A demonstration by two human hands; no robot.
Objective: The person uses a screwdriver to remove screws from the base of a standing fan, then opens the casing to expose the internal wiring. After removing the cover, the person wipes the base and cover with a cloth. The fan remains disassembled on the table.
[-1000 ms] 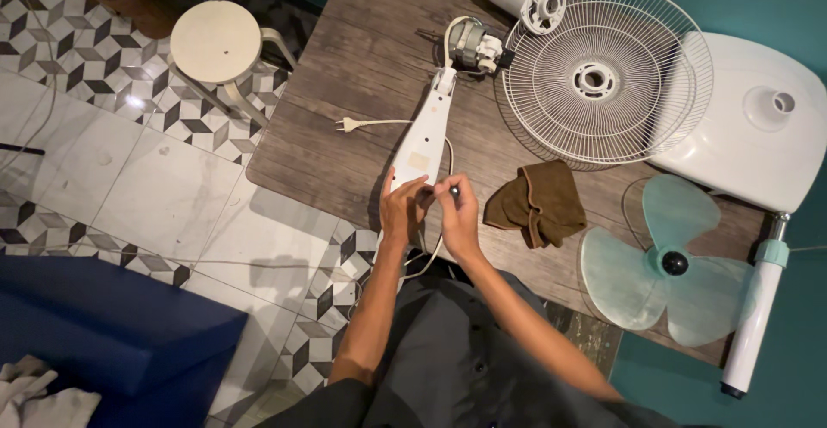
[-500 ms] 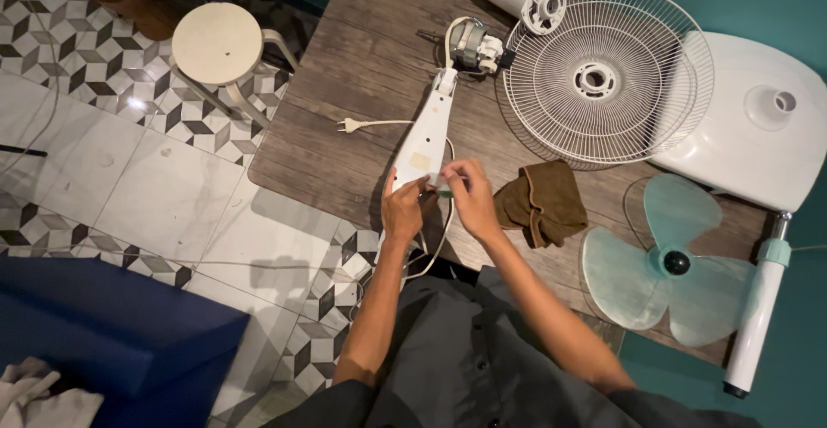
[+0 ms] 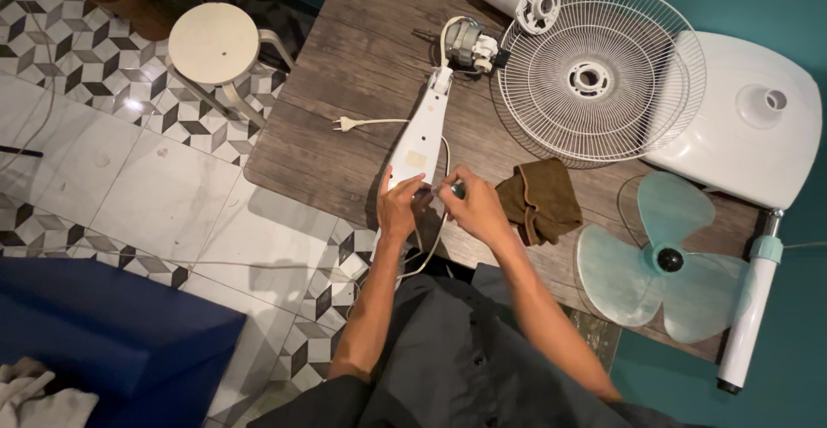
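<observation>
So in the head view both hands are working at the near end of a long white fan housing (image 3: 419, 139), which lies slanted on the wooden tabletop (image 3: 362, 66) near its front edge. The left hand (image 3: 401, 207) has its grip wrapped around the bottom end of that housing, while the right hand (image 3: 472, 208) pinches something small and metallic right beside it; too tiny to tell what it is. A white power cord (image 3: 372, 122) with its plug trails off to the left of the housing, and the motor (image 3: 469, 47) sits at the housing's far end. Just right of the hands there's a brown cloth (image 3: 541, 200), then the wire fan guard (image 3: 599, 71), the pale green fan blade (image 3: 663, 260), the white base (image 3: 741, 127) and a white pole (image 3: 751, 307). A round white stool (image 3: 215, 45) stands on the tiled floor.
</observation>
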